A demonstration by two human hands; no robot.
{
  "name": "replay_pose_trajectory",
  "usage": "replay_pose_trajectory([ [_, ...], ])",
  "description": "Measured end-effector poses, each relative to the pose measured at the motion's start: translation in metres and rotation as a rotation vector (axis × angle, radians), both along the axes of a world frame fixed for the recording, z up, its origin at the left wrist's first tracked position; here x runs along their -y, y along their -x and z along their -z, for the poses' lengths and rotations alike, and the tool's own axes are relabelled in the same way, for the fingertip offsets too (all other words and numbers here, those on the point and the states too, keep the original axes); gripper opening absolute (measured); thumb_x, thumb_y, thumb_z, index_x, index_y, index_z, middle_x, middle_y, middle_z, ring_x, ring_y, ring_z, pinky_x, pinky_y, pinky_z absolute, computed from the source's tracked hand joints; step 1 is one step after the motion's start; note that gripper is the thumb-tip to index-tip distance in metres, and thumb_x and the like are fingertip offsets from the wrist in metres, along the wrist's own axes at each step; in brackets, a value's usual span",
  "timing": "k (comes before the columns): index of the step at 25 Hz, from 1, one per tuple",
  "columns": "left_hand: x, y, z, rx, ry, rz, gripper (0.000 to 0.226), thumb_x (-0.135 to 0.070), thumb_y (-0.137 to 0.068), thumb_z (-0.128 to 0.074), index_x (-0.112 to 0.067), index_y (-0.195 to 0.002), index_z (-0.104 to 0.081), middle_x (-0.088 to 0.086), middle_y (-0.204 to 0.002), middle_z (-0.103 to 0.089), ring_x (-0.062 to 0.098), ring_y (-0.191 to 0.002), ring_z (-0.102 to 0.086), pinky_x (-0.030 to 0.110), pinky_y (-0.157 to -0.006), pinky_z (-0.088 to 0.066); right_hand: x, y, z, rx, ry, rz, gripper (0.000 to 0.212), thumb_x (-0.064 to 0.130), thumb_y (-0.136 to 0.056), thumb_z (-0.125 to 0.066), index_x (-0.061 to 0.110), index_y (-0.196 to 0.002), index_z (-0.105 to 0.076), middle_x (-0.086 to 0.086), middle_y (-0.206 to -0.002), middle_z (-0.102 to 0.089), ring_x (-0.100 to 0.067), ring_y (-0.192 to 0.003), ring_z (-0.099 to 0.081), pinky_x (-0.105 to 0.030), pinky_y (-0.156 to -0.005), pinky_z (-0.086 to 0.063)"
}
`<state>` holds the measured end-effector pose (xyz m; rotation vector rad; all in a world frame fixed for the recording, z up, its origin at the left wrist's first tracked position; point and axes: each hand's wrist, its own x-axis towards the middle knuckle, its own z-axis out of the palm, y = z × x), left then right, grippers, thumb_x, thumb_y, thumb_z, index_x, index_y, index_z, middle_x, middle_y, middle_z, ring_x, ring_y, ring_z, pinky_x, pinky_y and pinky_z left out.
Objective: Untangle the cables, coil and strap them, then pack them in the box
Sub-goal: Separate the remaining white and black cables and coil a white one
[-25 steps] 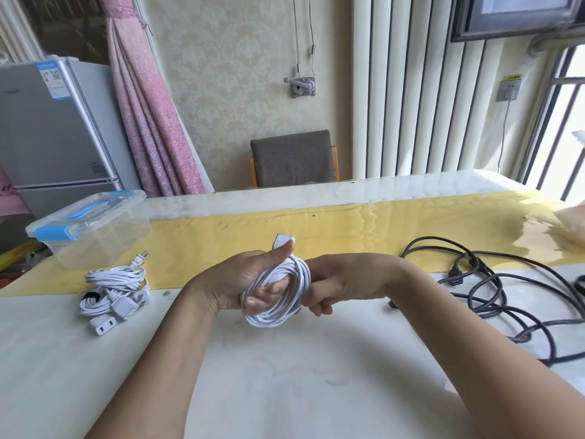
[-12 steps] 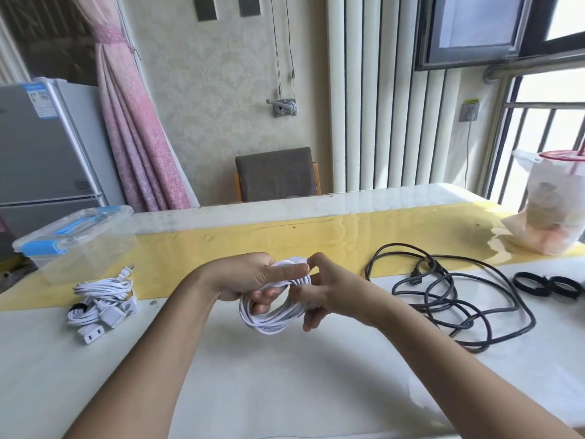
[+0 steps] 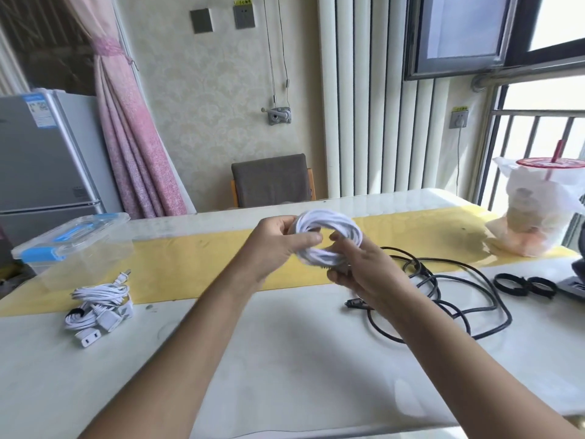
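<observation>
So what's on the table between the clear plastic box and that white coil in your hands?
Only bare yellow table runner separates the clear box from the white coil, seen in the head view.

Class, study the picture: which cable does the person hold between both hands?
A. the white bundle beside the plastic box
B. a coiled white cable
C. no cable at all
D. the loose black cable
B: the left hand and the right hand both hold the white coil above the table, while the black cable lies loose on the table to the right.
</observation>
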<state>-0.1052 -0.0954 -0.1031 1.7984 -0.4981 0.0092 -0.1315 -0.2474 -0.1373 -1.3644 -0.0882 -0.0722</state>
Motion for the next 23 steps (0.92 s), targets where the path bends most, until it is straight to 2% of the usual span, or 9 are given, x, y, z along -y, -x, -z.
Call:
replay_pose_trajectory([
  [1,0.011,0.003,0.009,0.032,0.196,-0.061,0.01,-0.022,-0.079,-0.073,-0.013,-0.084,-0.069,-0.008,-0.071,-0.061,0.006,-0.067,-0.054,0.02,-0.067,-0.041,0.001,-0.001,-0.004,-0.05,-0.137,0.006,0.009,0.014,-0.1,-0.044,0.01,-0.098,-0.053,-0.002,-0.066,-0.057,-0.013,-0.05,-0.05,-0.026,-0.054,-0.046],
  [3,0.034,0.009,0.022,0.074,0.428,-0.172,0.013,-0.026,-0.087,-0.067,-0.018,-0.078,-0.064,-0.007,-0.068,-0.06,0.007,-0.067,-0.055,0.018,-0.067,-0.044,0.003,0.001,-0.011,-0.075,-0.213,-0.044,0.008,0.011,-0.099,-0.044,0.012,-0.095,-0.05,-0.001,-0.064,-0.062,-0.016,-0.05,-0.052,-0.024,-0.053,-0.048],
  [6,0.048,0.009,0.023,0.098,0.454,-0.194,0.023,-0.024,-0.093,-0.059,-0.019,-0.07,-0.059,-0.005,-0.058,-0.055,0.009,-0.057,-0.053,0.02,-0.057,-0.044,0.019,0.012,-0.013,-0.088,-0.049,-0.145,0.008,0.017,-0.099,-0.047,0.011,-0.098,-0.053,-0.011,-0.078,-0.065,-0.024,-0.058,-0.059,-0.027,-0.056,-0.053],
  [8,0.049,0.006,0.018,0.116,0.335,-0.176,0.02,-0.025,-0.092,-0.061,-0.015,-0.075,-0.061,-0.006,-0.054,-0.054,0.008,-0.051,-0.052,0.02,-0.046,-0.043,0.045,0.019,-0.01,-0.12,0.26,-0.146,0.027,0.036,-0.095,-0.052,0.013,-0.105,-0.059,-0.014,-0.086,-0.067,-0.029,-0.069,-0.066,-0.033,-0.069,-0.058],
  [10,0.05,0.003,0.015,0.138,0.214,-0.163,0.018,-0.026,-0.09,-0.064,-0.012,-0.079,-0.062,-0.006,-0.053,-0.058,0.009,-0.05,-0.054,0.02,-0.043,-0.043,0.079,0.017,-0.003,-0.109,0.675,0.067,0.039,0.049,-0.092,-0.049,0.015,-0.109,-0.061,-0.013,-0.095,-0.068,-0.028,-0.079,-0.069,-0.039,-0.08,-0.057],
  [13,0.046,0.0,0.013,0.099,0.187,-0.181,0.023,-0.024,-0.088,-0.068,-0.002,-0.085,-0.063,-0.005,-0.052,-0.061,0.015,-0.046,-0.057,0.024,-0.042,-0.043,0.135,0.004,0.018,-0.169,1.385,0.567,0.035,0.032,-0.097,-0.046,0.01,-0.124,-0.05,-0.02,-0.126,-0.051,-0.036,-0.111,-0.052,-0.044,-0.093,-0.046],
  [15,0.042,-0.002,0.014,0.054,0.195,-0.191,0.026,-0.024,-0.087,-0.068,0.002,-0.086,-0.063,-0.005,-0.051,-0.061,0.017,-0.041,-0.055,0.024,-0.037,-0.042,0.16,0.001,0.033,-0.369,1.559,0.713,0.035,0.014,-0.091,-0.042,0.006,-0.126,-0.043,-0.027,-0.134,-0.037,-0.042,-0.121,-0.038,-0.046,-0.097,-0.038],
  [19,0.039,-0.006,0.02,0.04,0.165,-0.218,0.021,-0.025,-0.086,-0.069,-0.008,-0.076,-0.061,-0.008,-0.051,-0.059,0.01,-0.049,-0.053,0.017,-0.043,-0.04,0.176,0.001,0.051,-0.653,1.546,0.754,0.032,0.01,-0.086,-0.041,0.006,-0.117,-0.044,-0.031,-0.128,-0.037,-0.045,-0.118,-0.039,-0.042,-0.101,-0.032],
  [23,0.038,-0.012,0.025,0.022,0.167,-0.212,0.021,-0.024,-0.085,-0.069,-0.009,-0.073,-0.06,-0.008,-0.051,-0.058,0.007,-0.049,-0.053,0.016,-0.045,-0.041,0.183,-0.005,0.063,-0.678,1.461,0.738,0.033,0.012,-0.086,-0.042,0.007,-0.119,-0.042,-0.031,-0.13,-0.035,-0.043,-0.121,-0.034,-0.043,-0.101,-0.032],
])
